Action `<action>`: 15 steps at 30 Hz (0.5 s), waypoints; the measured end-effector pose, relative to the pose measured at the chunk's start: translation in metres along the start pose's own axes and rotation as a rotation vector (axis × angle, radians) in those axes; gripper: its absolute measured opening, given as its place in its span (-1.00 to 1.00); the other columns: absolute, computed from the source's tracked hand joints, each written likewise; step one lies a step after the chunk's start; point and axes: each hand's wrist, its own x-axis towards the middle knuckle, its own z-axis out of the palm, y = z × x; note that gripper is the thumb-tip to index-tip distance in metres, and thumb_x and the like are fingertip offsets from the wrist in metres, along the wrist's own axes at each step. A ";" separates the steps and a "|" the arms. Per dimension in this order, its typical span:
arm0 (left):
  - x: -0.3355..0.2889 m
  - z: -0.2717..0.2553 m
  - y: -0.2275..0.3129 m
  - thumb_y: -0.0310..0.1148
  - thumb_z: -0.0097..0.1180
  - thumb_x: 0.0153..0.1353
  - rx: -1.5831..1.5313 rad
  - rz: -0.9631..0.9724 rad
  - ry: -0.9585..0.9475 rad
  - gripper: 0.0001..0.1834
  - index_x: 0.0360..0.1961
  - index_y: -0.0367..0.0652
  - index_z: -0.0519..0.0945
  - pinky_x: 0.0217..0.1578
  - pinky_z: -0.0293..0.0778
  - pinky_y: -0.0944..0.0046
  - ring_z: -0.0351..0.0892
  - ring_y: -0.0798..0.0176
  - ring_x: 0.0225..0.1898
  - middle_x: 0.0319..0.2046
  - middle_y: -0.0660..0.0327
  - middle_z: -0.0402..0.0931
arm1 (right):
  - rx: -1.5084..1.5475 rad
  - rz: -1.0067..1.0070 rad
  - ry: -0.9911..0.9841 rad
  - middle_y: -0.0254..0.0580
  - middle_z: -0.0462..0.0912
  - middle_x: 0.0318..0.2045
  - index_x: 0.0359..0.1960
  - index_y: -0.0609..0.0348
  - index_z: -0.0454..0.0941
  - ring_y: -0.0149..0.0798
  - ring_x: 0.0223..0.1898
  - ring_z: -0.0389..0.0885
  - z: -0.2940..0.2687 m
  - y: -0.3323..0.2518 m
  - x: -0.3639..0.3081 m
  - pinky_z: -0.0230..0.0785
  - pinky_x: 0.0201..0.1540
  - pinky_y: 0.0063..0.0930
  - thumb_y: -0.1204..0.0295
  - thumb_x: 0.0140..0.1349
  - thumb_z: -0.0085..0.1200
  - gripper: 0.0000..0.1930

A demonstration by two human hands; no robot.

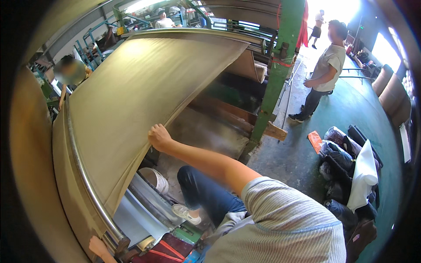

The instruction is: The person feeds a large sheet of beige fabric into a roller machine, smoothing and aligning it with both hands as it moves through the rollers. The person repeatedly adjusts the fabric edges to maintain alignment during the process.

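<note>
A wide tan-brown sheet of fabric (131,92) slopes from a far roller down to a shiny metal bar (83,175) on the left. My right hand (160,137), its arm stretched forward, is closed on the sheet's right edge, where the cloth gathers into folds. Low at the left, my left hand (97,246) is closed at the edge of the fabric hanging beyond the bar, beside the bar's end; its fingertips are partly hidden. Beneath the sheet, a pale grey-blue sheet (138,215) runs over a lower roller.
A green post (274,87) rises right of the fabric. A white bucket (155,179) stands below my right arm. Wrapped rolls and bags (346,166) lie on the right floor. One person (324,70) stands beyond the post; another (72,72) is at the sheet's far left.
</note>
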 end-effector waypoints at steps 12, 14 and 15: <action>-0.017 0.051 -0.034 -0.45 -0.07 0.09 0.094 -0.193 -0.078 -0.89 -0.54 -0.15 0.48 -0.47 0.47 0.19 0.56 0.09 -0.44 -0.51 0.12 0.50 | 0.232 -0.223 -0.136 -0.10 0.56 -0.59 -0.68 0.15 0.51 -0.11 -0.48 0.56 0.010 -0.071 -0.054 0.32 -0.46 -0.28 0.39 -0.10 -0.03 -0.86; -0.007 0.036 -0.022 -0.43 -0.08 0.11 0.082 -0.143 -0.026 -0.88 -0.52 -0.15 0.47 -0.47 0.47 0.19 0.56 0.09 -0.44 -0.51 0.13 0.49 | 0.225 -0.230 -0.110 -0.13 0.56 -0.59 -0.68 0.13 0.51 -0.12 -0.47 0.56 0.014 -0.075 -0.058 0.31 -0.46 -0.29 0.38 -0.09 -0.03 -0.86; -0.008 0.020 -0.016 -0.44 -0.08 0.11 0.045 -0.090 0.000 -0.88 -0.52 -0.14 0.47 -0.47 0.47 0.19 0.56 0.10 -0.45 -0.52 0.13 0.49 | 0.227 -0.240 -0.097 -0.16 0.55 -0.59 -0.67 0.12 0.51 -0.13 -0.47 0.55 0.015 -0.082 -0.058 0.31 -0.46 -0.30 0.38 -0.09 -0.03 -0.86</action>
